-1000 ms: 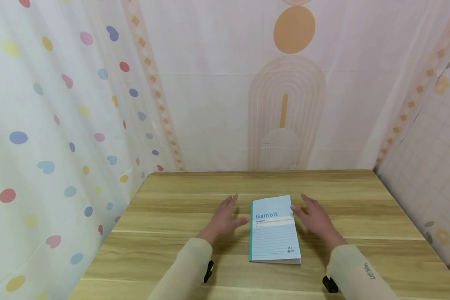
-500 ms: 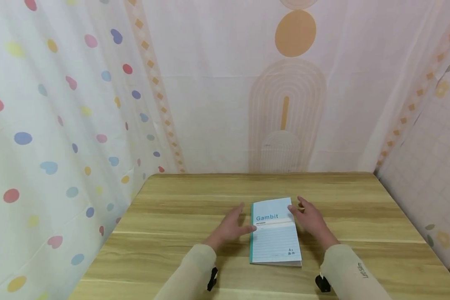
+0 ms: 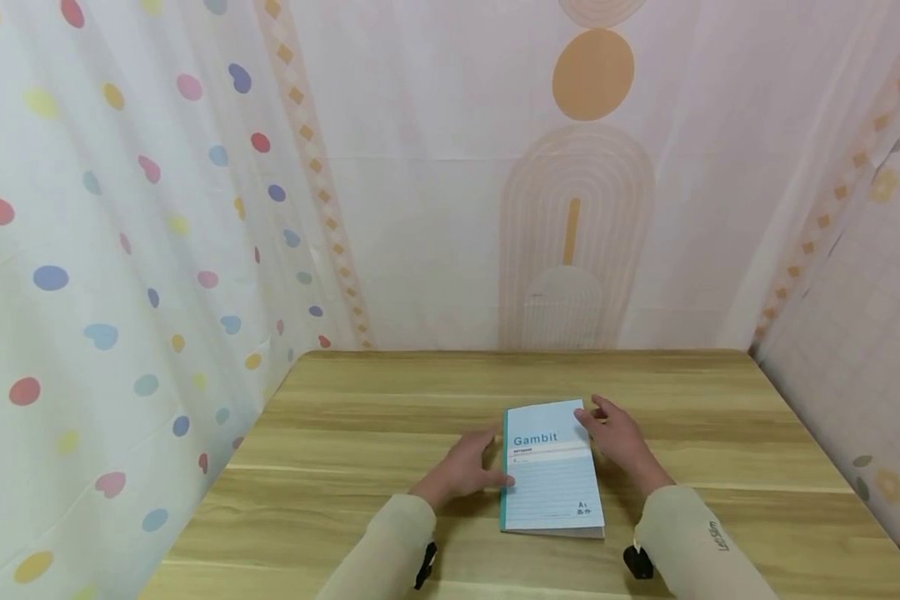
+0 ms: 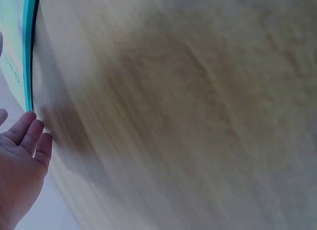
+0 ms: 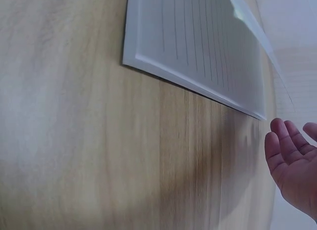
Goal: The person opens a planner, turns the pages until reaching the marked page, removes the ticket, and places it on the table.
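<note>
A thin notebook [image 3: 551,483] with a pale blue "Gambit" cover and a teal spine lies on the wooden table. Its front cover [image 5: 262,34] stands slightly raised along the free edge, with a ruled page [image 5: 198,46] showing beneath. My left hand [image 3: 465,468] is at the spine, the thumb reaching over the cover and the other fingers loosely bent beside the teal strip. At the upper right edge is my right hand [image 3: 621,435], its thumb overlapping the cover's edge in the head view. The fingers [image 5: 285,143] of that hand are relaxed and spread near the cover's corner.
The table [image 3: 345,433] has a striped wood grain. Behind it hangs a pale patterned curtain [image 3: 420,208], and a dotted curtain [image 3: 157,250] runs along the left side. Black straps [image 3: 637,562] sit at both sleeve cuffs.
Both hands have closed in on the notebook from the sides. The left thumb now lies over the spine, and the right hand has shifted slightly left. The notebook stays in place.
</note>
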### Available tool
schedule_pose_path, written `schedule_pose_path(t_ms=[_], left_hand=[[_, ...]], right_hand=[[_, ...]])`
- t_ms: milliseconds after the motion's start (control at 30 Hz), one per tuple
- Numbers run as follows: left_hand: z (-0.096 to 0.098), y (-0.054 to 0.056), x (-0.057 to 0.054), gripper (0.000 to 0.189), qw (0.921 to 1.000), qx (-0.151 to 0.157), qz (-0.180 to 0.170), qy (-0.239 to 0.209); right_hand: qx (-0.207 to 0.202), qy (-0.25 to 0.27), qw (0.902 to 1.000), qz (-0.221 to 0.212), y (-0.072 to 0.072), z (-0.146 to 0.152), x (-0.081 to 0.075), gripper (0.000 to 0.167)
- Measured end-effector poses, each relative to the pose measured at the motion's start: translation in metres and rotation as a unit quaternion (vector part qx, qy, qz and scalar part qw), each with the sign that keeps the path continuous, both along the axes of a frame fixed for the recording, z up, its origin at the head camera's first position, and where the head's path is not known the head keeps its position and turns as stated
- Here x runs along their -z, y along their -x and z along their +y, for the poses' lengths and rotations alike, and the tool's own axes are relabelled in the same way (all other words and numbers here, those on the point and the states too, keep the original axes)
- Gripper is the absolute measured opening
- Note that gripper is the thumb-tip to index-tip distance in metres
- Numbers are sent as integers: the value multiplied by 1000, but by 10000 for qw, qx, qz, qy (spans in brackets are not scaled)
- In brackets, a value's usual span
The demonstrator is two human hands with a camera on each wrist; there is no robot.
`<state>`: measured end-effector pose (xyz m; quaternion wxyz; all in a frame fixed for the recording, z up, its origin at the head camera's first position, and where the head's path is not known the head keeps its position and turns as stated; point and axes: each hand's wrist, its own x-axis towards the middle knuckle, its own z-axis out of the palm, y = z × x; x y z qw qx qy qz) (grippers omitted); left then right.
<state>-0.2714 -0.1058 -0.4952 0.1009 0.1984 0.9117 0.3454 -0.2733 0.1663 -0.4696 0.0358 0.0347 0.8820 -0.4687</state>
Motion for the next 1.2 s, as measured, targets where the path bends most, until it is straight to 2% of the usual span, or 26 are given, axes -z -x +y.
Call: schedule_pose_path(t_ms=[100, 300, 467, 667, 867, 1200], left_hand=[[-1, 0, 1, 89, 9995, 92, 95, 274], [-3, -3, -1, 85, 9945, 211, 68, 1028], [-3, -4, -2, 85, 9893, 434, 183, 1378], [-3, -3, -2, 82, 9863, 528, 254, 1540], [-3, -3, -2, 82, 9851, 625, 334, 1568], [1, -3, -3, 82, 9853, 522, 233, 1610]], right_hand=[[-20, -1, 10000, 27, 2, -1, 1, 70], [-24, 107, 9999, -16, 6, -1, 4, 66], [-82, 141, 9999, 16, 11, -1, 8, 65], [-81, 305, 9995, 76, 17, -2, 14, 59], [129, 540, 9984, 93, 24, -4, 17, 54], [402, 930, 9948, 69, 35, -3, 16, 41]])
